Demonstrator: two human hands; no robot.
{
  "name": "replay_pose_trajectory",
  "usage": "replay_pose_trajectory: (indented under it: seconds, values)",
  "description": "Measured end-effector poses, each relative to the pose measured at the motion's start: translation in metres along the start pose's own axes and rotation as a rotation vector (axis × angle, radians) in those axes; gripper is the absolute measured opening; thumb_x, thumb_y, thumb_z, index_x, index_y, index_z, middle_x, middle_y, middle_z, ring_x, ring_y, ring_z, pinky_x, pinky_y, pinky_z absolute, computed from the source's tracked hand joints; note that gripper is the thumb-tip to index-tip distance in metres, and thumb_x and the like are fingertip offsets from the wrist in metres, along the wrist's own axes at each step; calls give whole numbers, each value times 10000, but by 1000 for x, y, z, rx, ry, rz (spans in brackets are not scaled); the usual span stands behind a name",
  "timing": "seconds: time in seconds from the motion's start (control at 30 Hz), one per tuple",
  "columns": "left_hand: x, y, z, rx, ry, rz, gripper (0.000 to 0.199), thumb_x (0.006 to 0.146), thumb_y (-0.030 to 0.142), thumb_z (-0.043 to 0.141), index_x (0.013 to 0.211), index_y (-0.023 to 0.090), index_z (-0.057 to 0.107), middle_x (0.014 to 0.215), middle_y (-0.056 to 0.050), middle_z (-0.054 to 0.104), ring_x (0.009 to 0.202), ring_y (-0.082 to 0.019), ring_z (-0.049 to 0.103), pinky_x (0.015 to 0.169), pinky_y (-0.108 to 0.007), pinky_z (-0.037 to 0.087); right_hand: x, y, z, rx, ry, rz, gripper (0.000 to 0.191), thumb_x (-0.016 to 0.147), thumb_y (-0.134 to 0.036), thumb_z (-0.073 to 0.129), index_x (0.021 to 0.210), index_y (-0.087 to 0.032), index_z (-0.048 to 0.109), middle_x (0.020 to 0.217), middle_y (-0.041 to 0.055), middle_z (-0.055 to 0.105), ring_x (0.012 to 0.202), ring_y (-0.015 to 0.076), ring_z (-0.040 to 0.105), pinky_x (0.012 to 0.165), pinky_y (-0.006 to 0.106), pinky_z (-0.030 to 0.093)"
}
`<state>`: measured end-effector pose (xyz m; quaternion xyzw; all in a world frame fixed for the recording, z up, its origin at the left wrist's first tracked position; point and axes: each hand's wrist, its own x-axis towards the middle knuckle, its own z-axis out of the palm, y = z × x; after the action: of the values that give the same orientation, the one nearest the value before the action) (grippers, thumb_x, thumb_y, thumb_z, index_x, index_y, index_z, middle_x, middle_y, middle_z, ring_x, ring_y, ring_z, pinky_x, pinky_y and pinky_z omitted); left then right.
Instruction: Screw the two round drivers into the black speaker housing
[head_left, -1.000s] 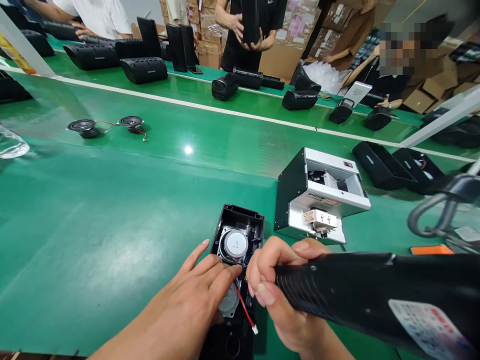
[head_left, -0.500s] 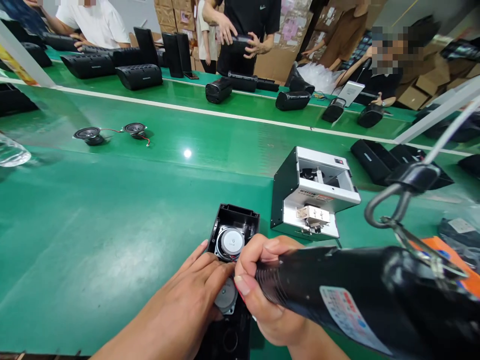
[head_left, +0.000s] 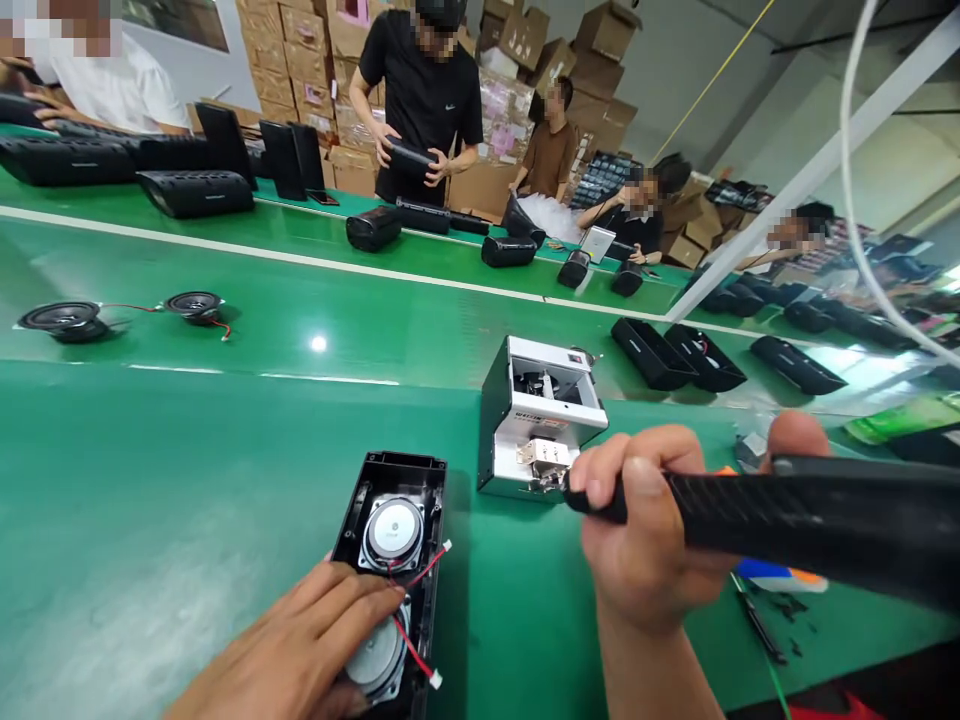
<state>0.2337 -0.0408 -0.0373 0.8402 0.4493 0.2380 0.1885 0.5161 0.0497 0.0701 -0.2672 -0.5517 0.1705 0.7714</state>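
In my right hand (head_left: 637,510) is a black electric screwdriver (head_left: 810,510), lying almost level, fingers wrapped round its front end. Its nose meets the front of a white and black screw feeder (head_left: 540,410); the exact tip is hard to make out there. My left hand (head_left: 315,630) grips the left side of an open black speaker housing (head_left: 431,600), fingers across its middle. Inside sit two speaker drivers, the far one (head_left: 394,530) in full view and the near one (head_left: 375,660) partly under my fingers. Red wires with white plugs (head_left: 435,679) stick out from the housing.
Two loose speaker drivers (head_left: 64,318) lie at the left on the green bench (head_left: 150,480). Black housings (head_left: 652,352) stand beyond the feeder. Small dark parts and a pen-like tool (head_left: 761,625) lie at the right. Across the bench several people handle black speakers (head_left: 409,158).
My right hand has carried the electric screwdriver from the housing rightward to the screw feeder. My left hand stays on the housing. The view has tilted up and turned right.
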Motion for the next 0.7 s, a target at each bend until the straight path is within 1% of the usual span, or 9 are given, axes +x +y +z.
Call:
replay_pose_trajectory:
  seconds: [0.07, 0.13, 0.27, 0.37, 0.5, 0.57, 0.63, 0.67, 0.7]
  values:
    - [13, 7, -5, -4, 14, -6, 757, 866, 105, 635, 1538, 452, 638, 1422, 31, 810, 1261, -283, 791, 1038, -359, 682, 12, 12, -12, -82, -18, -50, 630, 1079, -184, 760, 1577, -382, 428, 856, -86, 583, 589, 168, 534, 614, 321, 557]
    - [30, 15, -13, 4, -8, -40, 673, 895, 87, 603, 1483, 404, 682, 1410, 13, 813, 1275, -285, 783, 1044, -377, 680, 14, 22, -19, -99, -53, -51, 621, 1052, -194, 785, 1543, -333, 431, 860, -84, 600, 588, 169, 554, 610, 328, 558]
    - [57, 29, -30, 15, -135, -105, 592, 930, 42, 540, 1429, 299, 726, 1403, -55, 808, 1290, -303, 762, 1047, -437, 669, 8, 30, -17, -106, -94, 48, 512, 998, -164, 798, 1383, -284, 484, 812, -92, 620, 572, 158, 567, 577, 301, 520]
    - [63, 35, -39, 0, -201, -127, 576, 938, 35, 545, 1434, 266, 726, 1381, -82, 805, 1270, -321, 749, 1049, -473, 647, 7, 28, -13, -99, -69, 120, 514, 963, -138, 817, 1356, -262, 509, 781, -89, 630, 558, 150, 558, 552, 282, 499]
    - [61, 40, -42, -22, -200, -171, 624, 917, 47, 605, 1502, 239, 706, 1384, -108, 802, 1263, -348, 747, 1060, -496, 634, -2, 10, -11, -4, -111, 320, 537, 967, -163, 856, 1391, -254, 540, 744, -83, 611, 497, 146, 522, 472, 263, 503]
    - [61, 41, -41, -19, -204, -194, 690, 904, 35, 613, 1565, 224, 670, 1386, -125, 796, 1277, -360, 747, 1092, -516, 627, -13, -7, -14, 98, -132, 398, 534, 1008, -139, 825, 1434, -307, 550, 730, -87, 589, 493, 142, 504, 477, 251, 508]
    - [63, 44, -41, -16, -228, -214, 736, 914, 26, 609, 1623, 221, 623, 1392, -134, 787, 1288, -359, 742, 1132, -537, 611, -25, -26, -22, 219, -124, 435, 548, 1038, -93, 769, 1445, -401, 570, 728, -94, 555, 486, 142, 491, 497, 258, 519]
    - [64, 45, -41, -15, -247, -221, 759, 922, 20, 607, 1654, 221, 592, 1404, -137, 782, 1299, -355, 735, 1153, -541, 599, -31, -33, -29, 282, -136, 430, 450, 1066, -127, 749, 1380, -417, 608, 731, -93, 529, 450, 127, 456, 484, 264, 515]
    - [66, 46, -42, -13, -268, -231, 786, 929, 12, 608, 1685, 220, 556, 1427, -139, 773, 1319, -351, 724, 1175, -539, 585, -36, -39, -35, 330, -197, 445, 249, 1104, -203, 751, 1238, -391, 657, 721, -88, 501, 422, 116, 426, 472, 279, 517]
